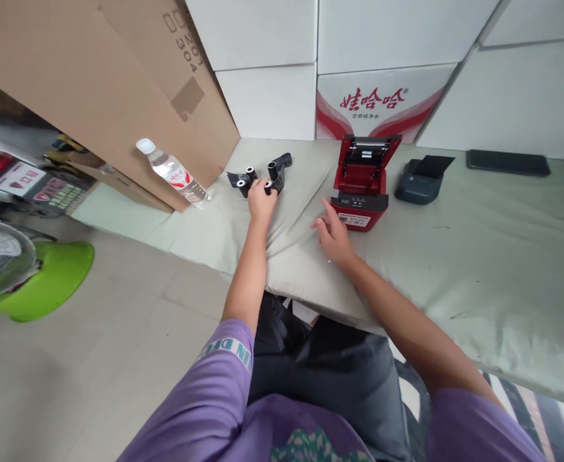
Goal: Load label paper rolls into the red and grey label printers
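Note:
My left hand (262,204) is closed on a black ribbon roll (269,187) within a small cluster of such rolls; its fingertips are partly hidden. The rolls have pale or dark core ends, and loose black film (282,159) trails from the far side. Just left of a red label printer (357,204), my right hand (333,236) hovers low over the cloth with its fingers apart and holds nothing. The printer's lid (369,154) is raised, exposing its red inside. A small dark device (420,181) with a black sheet sticking out stands to the printer's right.
A clear water bottle (173,172) leans against a large cardboard box (118,83) on the left. White cartons (267,99) line the back of the cloth-covered surface (455,276). A black phone (507,163) lies at the back right. A green stool (65,276) stands on the floor.

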{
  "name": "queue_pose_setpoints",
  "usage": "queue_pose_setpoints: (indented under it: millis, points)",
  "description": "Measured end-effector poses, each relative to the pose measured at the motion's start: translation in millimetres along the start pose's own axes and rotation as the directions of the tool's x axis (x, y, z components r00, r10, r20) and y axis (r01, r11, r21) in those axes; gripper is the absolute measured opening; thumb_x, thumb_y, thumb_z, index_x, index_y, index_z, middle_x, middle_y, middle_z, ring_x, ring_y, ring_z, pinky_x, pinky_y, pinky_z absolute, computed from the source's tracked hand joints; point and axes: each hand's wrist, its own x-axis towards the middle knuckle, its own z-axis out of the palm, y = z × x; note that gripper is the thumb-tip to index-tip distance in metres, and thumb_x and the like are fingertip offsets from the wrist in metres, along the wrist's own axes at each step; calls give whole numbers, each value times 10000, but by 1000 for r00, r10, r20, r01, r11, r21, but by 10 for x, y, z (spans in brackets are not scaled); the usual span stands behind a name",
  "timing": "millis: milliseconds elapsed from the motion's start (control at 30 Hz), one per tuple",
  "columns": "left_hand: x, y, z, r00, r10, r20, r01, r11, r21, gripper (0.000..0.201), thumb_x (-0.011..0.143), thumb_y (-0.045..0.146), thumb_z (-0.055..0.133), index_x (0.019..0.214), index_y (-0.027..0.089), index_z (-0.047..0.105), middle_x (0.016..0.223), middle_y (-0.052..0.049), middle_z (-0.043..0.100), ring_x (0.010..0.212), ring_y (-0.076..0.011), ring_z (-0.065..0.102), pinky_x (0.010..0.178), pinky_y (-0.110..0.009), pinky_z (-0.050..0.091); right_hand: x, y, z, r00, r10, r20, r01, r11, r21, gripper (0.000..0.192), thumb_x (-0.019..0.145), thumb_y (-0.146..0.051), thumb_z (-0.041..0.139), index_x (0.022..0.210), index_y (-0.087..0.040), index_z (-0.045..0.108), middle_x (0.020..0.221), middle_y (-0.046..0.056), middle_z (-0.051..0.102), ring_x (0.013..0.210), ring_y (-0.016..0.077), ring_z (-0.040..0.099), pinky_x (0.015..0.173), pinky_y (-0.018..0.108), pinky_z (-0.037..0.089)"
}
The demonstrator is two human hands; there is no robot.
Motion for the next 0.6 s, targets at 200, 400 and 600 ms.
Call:
queue_pose_setpoints:
  millis: [200,400,600]
  points:
    - [139,137,-152,988,57,-146,-46,996,77,370,897,231,683,1251,193,786,1392,-159,741,1416,-373,567,1300,-514,374,3,-14,6,999,35,-2,-35,999,16,669,1065,-468,493,1679,-213,420,962,87,727,665,187,618,676,384,594]
    - [930,161,-39,990,-92,107,68,974,216,366,728,165,805,1090,209,774,1264,-155,787,1301,-391,647,1225,-580,428,-8,-62,0,999,40,6,-40,999,-4,619,1071,-486,482,1630,-219,473,936,90,721,774,232,690,798,439,634]
    - [1290,218,116,986,-90,143,76,992,99,248,667,67,779,858,218,730,1111,-111,806,1188,-336,697,1208,-541,470,-4,-92,-11,1000,26,1,-26,999,-21,572,1069,-532,491,1553,-229,534,898,70,693,746,216,671,799,421,626]
